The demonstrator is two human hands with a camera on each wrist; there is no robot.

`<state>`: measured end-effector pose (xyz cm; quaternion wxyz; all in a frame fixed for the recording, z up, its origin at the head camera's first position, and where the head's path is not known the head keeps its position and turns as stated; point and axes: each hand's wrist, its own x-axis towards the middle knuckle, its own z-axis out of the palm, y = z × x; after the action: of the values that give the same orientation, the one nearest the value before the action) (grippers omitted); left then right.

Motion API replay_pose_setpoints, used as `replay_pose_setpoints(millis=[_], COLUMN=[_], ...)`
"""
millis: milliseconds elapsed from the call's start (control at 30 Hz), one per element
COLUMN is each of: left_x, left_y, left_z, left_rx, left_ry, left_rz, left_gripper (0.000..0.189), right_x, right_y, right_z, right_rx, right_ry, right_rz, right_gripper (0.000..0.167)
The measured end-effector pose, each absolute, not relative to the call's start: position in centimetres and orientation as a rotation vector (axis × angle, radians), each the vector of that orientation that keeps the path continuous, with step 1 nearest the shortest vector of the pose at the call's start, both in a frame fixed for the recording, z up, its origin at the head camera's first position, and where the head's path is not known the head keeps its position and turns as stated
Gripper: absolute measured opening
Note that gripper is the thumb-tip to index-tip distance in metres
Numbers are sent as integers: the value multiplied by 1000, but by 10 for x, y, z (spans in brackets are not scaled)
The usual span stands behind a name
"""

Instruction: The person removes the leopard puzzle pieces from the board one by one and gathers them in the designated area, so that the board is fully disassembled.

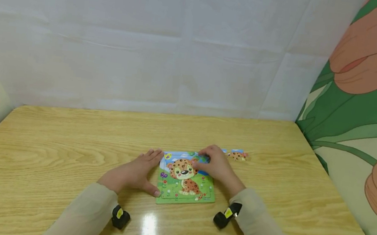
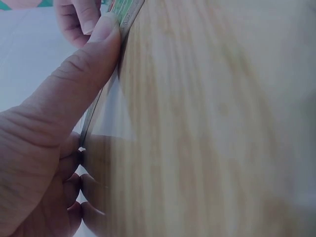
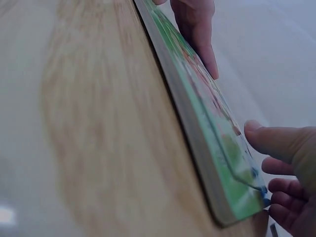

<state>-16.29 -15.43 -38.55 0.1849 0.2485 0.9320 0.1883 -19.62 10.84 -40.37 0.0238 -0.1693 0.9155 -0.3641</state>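
The worktop [image 1: 48, 155] runs well past the left hand [image 1: 136, 171], open, its thumb and fingertips at the left edge of the puzzle board [image 1: 186, 201]. Within the board's border, pieces form a spotted cub [image 1: 184, 168]. The right hand [image 1: 218, 165] bends over the far right corner; whether it pinches a piece, I cannot tell. Loose pieces [image 1: 238, 156] lie just beyond, well inside the worktop's right edge.

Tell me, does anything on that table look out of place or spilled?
Loose spotted artwork lies on the table off the far-right corner of the leopard puzzle. It looks out of place because its spots resemble the leopard's, yet it sits apart. One piece or several, I can't tell. Nothing looks spilled.
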Motion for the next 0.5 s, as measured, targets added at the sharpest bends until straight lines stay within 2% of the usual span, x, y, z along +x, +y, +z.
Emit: replay_pose_setpoints(millis=[500], left_x=[-163], left_y=[-154], left_z=[-382], left_rx=[712], left_ry=[2623], left_rz=[522], left_gripper=[121], right_x=[-200], right_y=[105], right_z=[-400], right_rx=[-461], right_ry=[2813], right_rz=[-1032], right_gripper=[39])
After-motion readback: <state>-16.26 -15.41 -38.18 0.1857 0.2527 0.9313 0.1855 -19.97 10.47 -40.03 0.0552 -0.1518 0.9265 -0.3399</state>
